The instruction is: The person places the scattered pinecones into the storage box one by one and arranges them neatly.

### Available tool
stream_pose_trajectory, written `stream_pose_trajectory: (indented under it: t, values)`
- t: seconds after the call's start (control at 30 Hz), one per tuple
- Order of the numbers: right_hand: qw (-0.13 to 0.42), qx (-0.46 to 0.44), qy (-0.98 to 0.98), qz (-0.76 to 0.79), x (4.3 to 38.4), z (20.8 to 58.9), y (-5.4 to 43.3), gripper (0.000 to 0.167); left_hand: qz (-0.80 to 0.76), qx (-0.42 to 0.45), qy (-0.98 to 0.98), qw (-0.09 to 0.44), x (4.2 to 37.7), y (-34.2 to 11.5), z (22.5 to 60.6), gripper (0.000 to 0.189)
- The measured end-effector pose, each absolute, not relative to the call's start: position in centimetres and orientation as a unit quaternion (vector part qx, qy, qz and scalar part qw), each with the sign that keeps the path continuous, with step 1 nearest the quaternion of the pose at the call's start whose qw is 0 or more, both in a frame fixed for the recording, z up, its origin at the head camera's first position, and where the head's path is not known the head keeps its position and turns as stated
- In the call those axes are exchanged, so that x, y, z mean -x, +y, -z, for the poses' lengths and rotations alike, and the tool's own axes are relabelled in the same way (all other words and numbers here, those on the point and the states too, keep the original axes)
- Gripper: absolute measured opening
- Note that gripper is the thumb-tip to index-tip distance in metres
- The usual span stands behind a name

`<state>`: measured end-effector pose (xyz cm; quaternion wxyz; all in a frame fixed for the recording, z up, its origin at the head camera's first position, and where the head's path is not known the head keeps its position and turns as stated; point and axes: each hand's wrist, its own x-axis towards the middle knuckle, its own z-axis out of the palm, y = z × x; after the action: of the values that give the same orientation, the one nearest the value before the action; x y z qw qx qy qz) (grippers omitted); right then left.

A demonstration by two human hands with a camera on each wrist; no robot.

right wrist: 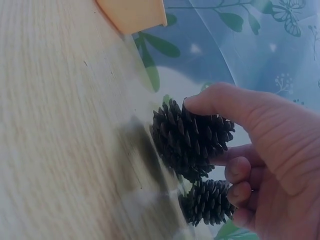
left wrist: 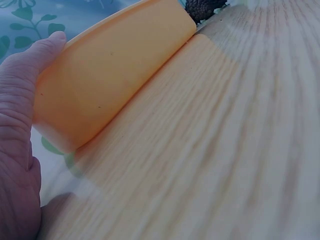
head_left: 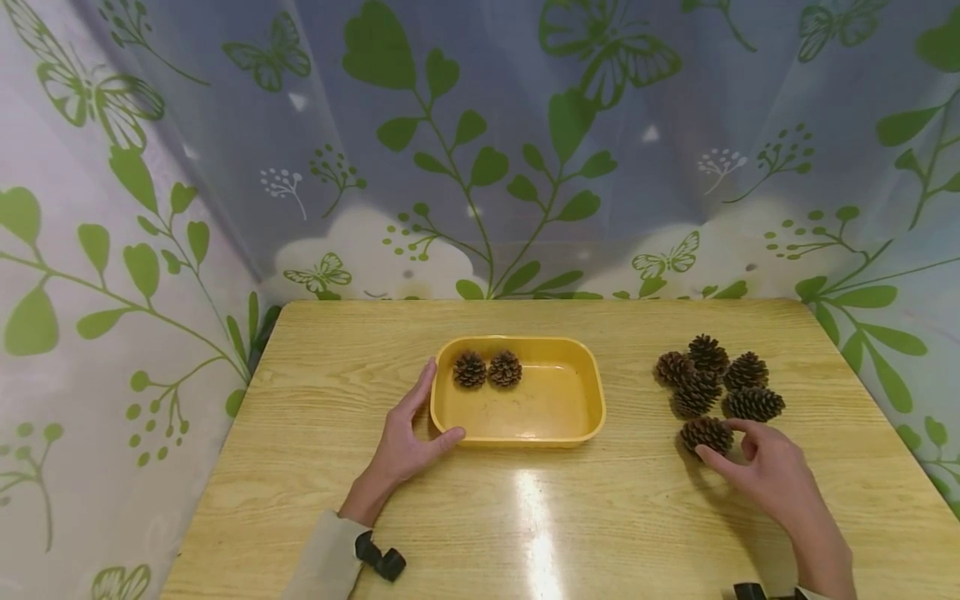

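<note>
A yellow plastic tray point(head_left: 525, 437) with rounded corners lies on the table, with two brown pine cones point(head_left: 487, 369) side by side in its back left part. My left hand point(head_left: 407, 442) grips its left end, thumb at the front rim and fingers along the left side; in the left wrist view the thumb point(left wrist: 45, 52) reaches the rim. At the right, my right hand point(head_left: 772, 467) pinches a pine cone point(right wrist: 190, 137) between thumb and forefinger, the other fingers curled beneath. This cone is the nearest of the right-hand group.
Several more pine cones point(head_left: 697, 392) cluster just behind the right hand, one of them point(right wrist: 207, 202) showing below the held cone in the right wrist view. Curtains point(head_left: 480, 150) with green leaves and butterflies stand behind and beside the wooden table point(head_left: 322, 367).
</note>
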<state>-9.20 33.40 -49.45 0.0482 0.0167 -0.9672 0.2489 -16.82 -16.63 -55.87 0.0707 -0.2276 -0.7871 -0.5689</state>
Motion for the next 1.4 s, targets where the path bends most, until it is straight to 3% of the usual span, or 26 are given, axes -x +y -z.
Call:
stream_pose_trajectory:
  t: [1.4]
  values:
    - [0.086, -0.093, -0.968, -0.215, 12.9, 46.5, 30.7, 0.058, 0.562, 0.225, -0.793, 0.072, 16.8, -16.6, 56.0, 0.109]
